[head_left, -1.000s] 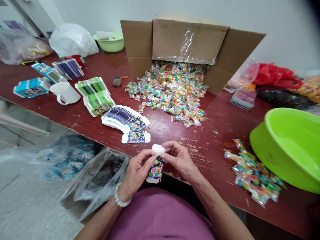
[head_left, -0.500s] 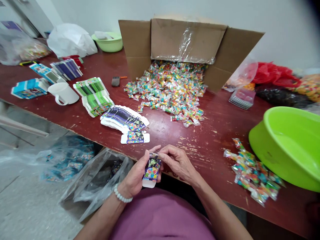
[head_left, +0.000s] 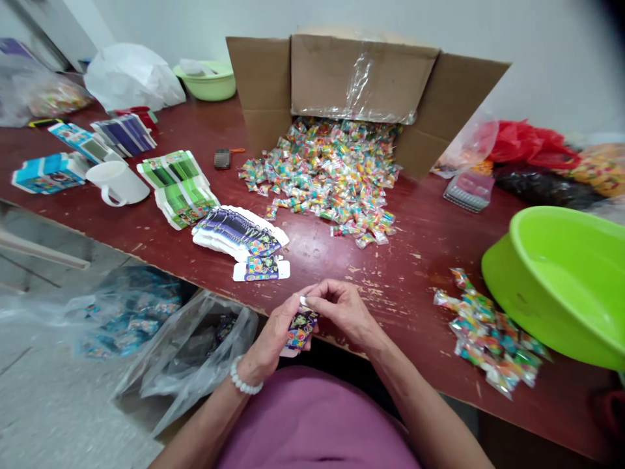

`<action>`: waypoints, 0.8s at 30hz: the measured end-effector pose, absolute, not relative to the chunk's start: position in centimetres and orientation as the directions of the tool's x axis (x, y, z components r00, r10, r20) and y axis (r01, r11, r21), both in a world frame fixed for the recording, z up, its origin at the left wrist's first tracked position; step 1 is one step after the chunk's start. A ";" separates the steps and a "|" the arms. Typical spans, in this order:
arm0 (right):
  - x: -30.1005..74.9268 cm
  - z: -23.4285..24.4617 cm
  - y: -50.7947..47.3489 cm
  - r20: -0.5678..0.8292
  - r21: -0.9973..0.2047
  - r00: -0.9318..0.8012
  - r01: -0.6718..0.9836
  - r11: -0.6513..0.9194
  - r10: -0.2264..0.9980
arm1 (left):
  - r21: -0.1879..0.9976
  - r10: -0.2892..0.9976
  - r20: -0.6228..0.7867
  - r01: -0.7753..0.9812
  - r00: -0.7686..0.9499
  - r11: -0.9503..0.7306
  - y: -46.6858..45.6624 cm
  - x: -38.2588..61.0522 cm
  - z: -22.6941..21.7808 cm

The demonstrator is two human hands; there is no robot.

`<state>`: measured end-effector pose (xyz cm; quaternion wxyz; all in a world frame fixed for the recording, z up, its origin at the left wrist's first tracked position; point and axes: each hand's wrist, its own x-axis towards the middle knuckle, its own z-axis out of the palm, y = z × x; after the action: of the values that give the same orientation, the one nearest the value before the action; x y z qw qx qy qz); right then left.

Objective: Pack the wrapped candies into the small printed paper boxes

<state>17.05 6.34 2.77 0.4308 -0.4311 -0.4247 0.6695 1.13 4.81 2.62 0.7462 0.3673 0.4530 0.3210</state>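
A small purple printed carton (head_left: 299, 329) sits between both hands at the table's near edge. My left hand (head_left: 273, 339) wraps round its side and bottom. My right hand (head_left: 342, 312) pinches the carton's top end with thumb and fingers. Just beyond the hands lies one flat purple carton blank (head_left: 260, 270), with a fanned stack of the same blanks (head_left: 237, 232) behind it. A small heap of wrapped candies (head_left: 488, 332) lies to the right of my right hand.
An open cardboard box (head_left: 361, 78) on its side spills a big pile of candies (head_left: 332, 172). A bright green basin (head_left: 561, 280) stands at right. Green blanks (head_left: 178, 185), a white mug (head_left: 117, 184) and blue cartons (head_left: 46, 172) lie left. A plastic bag (head_left: 195, 352) hangs below the table edge.
The carton's white top flap, raised a second ago, is now folded down under my right fingers. Both hands and the carton have tilted slightly and stayed at the table edge.
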 end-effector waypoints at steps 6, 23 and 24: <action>17.1 2.3 6.0 -0.080 -0.997 -0.200 -0.006 -0.083 0.976 | 0.816 0.811 -0.449 -0.198 0.375 0.544 4.5 1.4 2.0; 17.3 2.9 5.9 -0.031 -0.994 -0.219 -0.095 -0.053 0.975 | 0.858 0.817 -0.426 -0.114 0.389 0.501 5.2 1.3 2.8; 17.3 3.0 5.8 0.009 -0.997 -0.252 -0.081 -0.012 0.968 | 0.856 0.822 -0.428 -0.123 0.376 0.502 5.1 1.3 2.7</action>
<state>17.35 5.82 3.01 0.4519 -0.4119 -0.5384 0.5799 1.29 5.15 2.69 0.7362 0.3823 0.4572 0.3206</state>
